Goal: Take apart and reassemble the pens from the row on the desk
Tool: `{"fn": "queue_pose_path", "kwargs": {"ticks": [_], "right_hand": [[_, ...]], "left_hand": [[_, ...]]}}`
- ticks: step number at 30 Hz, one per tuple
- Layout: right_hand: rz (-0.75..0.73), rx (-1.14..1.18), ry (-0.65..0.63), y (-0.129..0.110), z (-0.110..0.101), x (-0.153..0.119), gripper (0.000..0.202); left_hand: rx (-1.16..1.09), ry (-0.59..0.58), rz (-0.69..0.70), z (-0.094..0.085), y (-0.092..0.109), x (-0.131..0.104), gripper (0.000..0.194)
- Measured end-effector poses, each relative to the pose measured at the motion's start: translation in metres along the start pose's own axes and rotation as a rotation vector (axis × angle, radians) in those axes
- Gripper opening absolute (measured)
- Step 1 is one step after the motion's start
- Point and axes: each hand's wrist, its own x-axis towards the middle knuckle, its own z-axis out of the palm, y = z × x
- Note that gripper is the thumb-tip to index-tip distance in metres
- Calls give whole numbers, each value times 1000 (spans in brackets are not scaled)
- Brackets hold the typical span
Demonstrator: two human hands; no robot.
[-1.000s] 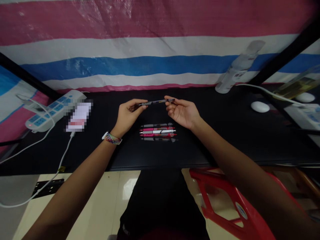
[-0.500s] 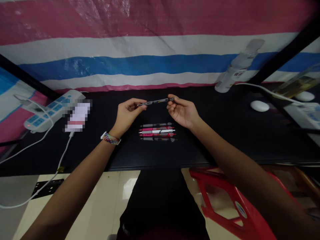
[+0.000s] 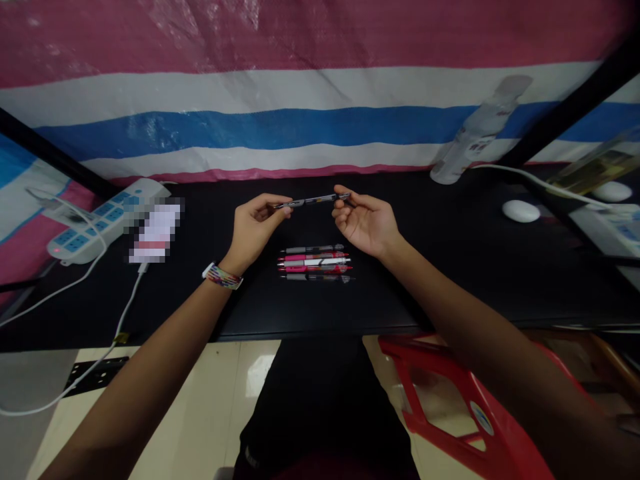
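Note:
A dark pen with clear parts (image 3: 319,199) is held nearly level between my two hands, above the black desk. My left hand (image 3: 257,223) pinches its left end between thumb and fingers. At the other end, my right hand (image 3: 366,221) grips the pen with thumb and forefinger, palm partly turned up. Below them several pens lie side by side in a row: a black one (image 3: 314,250), red ones, a white one (image 3: 323,263), and another black one (image 3: 316,277) nearest me. A woven bracelet (image 3: 223,276) circles my left wrist.
On the left, a white power strip (image 3: 107,220) lies beside a phone (image 3: 157,233) with a charging cable. A plastic bottle (image 3: 477,137) stands at the back right, near a white mouse-shaped object (image 3: 521,211). Under the desk is a red stool (image 3: 450,400). A striped sheet (image 3: 300,87) hangs behind.
Almost nothing differs. Both hands keep their hold on the pen, which has barely shifted; the row of pens lies as before.

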Motion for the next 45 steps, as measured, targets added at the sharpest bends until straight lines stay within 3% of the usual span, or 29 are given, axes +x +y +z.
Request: {"fn": "queue_pose_path", "kwargs": {"ticks": [11,18,24,29,36,40,45], "right_hand": [[-25,-35,-12,2,-2,1,27],[-36,-32,8,4,0,1,17],[-73,-40,-43,3,3,-2,32],[-42,19,20,4,5,-1,15],[6,28,-35,4,8,-6,13],[60,5,-80,2,9,-10,26],[24,-15,-15,5,10,-6,22]], "left_hand": [[18,23,26,0,1,0,36],[6,26,36,0,0,1,33],[22,47,48,0,4,0,32],[2,23,21,0,3,-1,31],[-8,48,22,-2,3,1,38],[-17,43,11,-4,2,1,41],[-14,11,-1,-1,2,0,44]]}}
